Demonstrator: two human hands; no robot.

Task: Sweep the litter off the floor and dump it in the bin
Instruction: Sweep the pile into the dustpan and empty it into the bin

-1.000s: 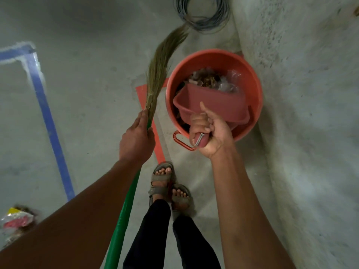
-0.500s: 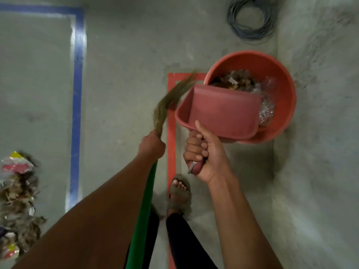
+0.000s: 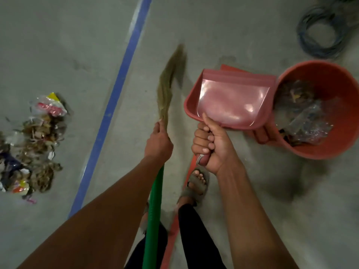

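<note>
While the person stands on the concrete floor (image 3: 58, 45), head cam shows L hand (image 3: 158, 144) curled tight round the broom (image 3: 155, 206) where green handle meets bristles, bristles angled up & away. R hand (image 3: 211, 146) grips the pink dustpan (image 3: 231, 100) by its handle, pan w/ nothing in it, just beside the orange bin (image 3: 330, 148). Bin holds litter. Litter pile (image 3: 33, 144) lies far left, beyond the blue tape line (image 3: 114, 105).

A bare workshop-like room: grey concrete floor (image 3: 194, 26), blue tape line (image 3: 114, 94), cable coil (image 3: 320, 32) far right.
</note>
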